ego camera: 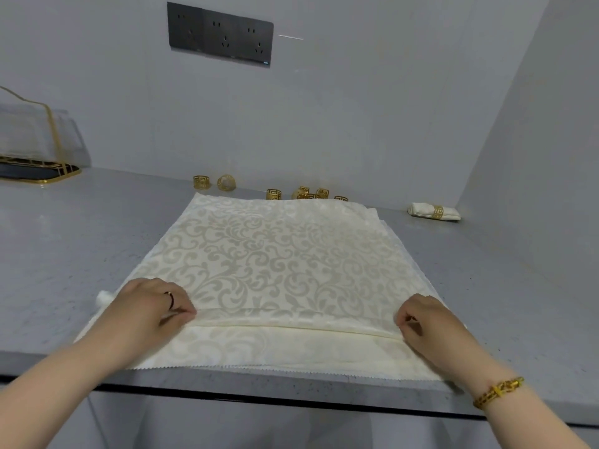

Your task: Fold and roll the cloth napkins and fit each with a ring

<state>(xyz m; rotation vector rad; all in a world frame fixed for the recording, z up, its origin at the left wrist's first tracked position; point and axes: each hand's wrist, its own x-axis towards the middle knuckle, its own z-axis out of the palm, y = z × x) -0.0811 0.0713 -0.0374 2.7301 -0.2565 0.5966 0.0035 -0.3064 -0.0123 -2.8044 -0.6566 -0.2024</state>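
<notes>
A cream damask napkin [272, 260] lies spread flat on the grey counter [81, 241]. A narrow fold runs across its near part, from hand to hand. My left hand [155, 306] pinches that fold at its left end. At the right end my right hand [424, 322] pinches it too. Several gold napkin rings [304, 193] stand along the wall behind the cloth, two of them [214, 182] further left. One rolled napkin with a gold ring [434, 212] lies at the back right corner.
A gold-framed stand holding folded cloths [32, 147] sits at the far left. A dark socket panel [220, 34] is on the back wall. A side wall closes the right. The counter's front edge [291, 390] runs just below the napkin's near hem.
</notes>
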